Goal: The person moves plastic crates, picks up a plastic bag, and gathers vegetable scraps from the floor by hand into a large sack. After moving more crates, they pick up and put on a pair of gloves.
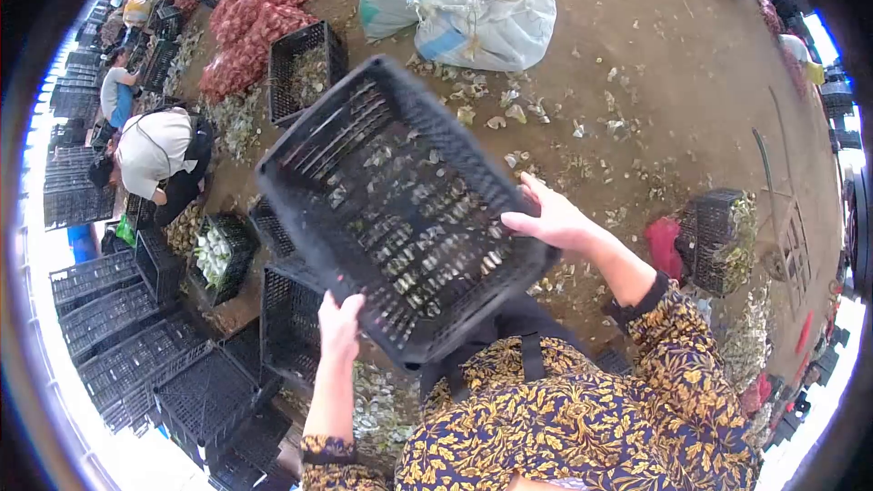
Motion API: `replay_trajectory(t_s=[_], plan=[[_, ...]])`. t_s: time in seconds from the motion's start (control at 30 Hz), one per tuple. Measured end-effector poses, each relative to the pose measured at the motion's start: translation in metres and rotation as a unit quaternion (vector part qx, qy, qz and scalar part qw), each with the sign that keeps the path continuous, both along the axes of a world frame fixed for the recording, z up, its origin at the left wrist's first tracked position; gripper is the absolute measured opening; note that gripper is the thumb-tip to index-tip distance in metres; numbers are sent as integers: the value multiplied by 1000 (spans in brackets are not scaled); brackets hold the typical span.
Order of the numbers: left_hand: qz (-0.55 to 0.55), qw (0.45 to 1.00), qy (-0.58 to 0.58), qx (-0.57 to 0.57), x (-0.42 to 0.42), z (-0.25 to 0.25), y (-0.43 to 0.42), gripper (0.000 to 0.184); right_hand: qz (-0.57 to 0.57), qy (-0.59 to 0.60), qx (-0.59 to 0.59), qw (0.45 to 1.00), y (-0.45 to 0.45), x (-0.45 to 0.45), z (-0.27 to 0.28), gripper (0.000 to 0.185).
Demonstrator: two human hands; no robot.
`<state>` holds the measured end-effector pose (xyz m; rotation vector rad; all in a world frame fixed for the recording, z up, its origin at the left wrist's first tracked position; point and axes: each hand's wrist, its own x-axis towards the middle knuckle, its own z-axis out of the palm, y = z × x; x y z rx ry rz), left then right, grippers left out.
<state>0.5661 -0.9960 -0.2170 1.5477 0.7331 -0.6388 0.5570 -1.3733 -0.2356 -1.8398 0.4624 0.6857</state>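
Soft daylight, bright white glare along both curved edges, fisheye bending, black corners, slight motion blur mid-frame.

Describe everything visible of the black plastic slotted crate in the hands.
The black plastic slotted crate is rectangular, its open top facing the camera, with slots in walls and bottom. It is slightly blurred, tilted above the ground. The left hand holds its left side, the right hand its right. Pale bits show in or through it; I cannot tell which.

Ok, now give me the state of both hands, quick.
Left hand: closed on one side of the black crate.
Right hand: closed on the opposite side of the same crate, thumb inside the rim.
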Motion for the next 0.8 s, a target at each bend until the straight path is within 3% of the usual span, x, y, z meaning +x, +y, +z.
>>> replay_trajectory(t_s=[0.03, 0.07, 0.13, 0.17, 0.33, 0.37, 0.4, 0.47, 0.5, 0.6, 0.7, 0.8], plan=[[-40, 999, -28, 4, 4, -15, -12, 48, 1, -63, -54, 997, 7, 13, 11, 86], [-60, 997, -48, -7, 5, -27, -25, 44, -17, -16, -21, 1000, -4, 18, 36, 60], [-121, 991, -56, -32, 29, -27, -63, 36, -128, -88, 22, 988, -38, -9, -26, 35], [-137, 988, -62, -48, 42, -37, -74, 38, -136, -69, 19, 988, -49, -12, -29, 31], [-244, 966, -30, -85, 111, -86, -128, 53, -236, -63, 53, 968, -93, 6, -37, 26], [-207, 960, -50, -184, 96, -110, -133, 60, -250, -41, 17, 967, -105, -11, -47, 23], [-244, 966, -18, -79, 74, -97, -137, 64, -238, -36, 17, 971, -120, -31, -54, 23], [-219, 964, -142, -50, 44, -115, -125, 64, -264, -22, -33, 964, -141, -54, -67, 22], [-187, 970, -133, -78, 47, -131, -107, 60, -267, -24, -59, 962, -141, -49, -74, 22], [-104, 990, 76, -54, 84, -159, -23, 53, -271, 35, -155, 949, -120, 20, -116, 21], [-48, 986, 156, 9, 27, -192, 25, 51, -265, 72, -229, 934, -135, 9, -145, 22], [9, 982, 184, 36, -24, -197, 55, 47, -244, 50, -226, 942, -113, 13, -140, 23]])
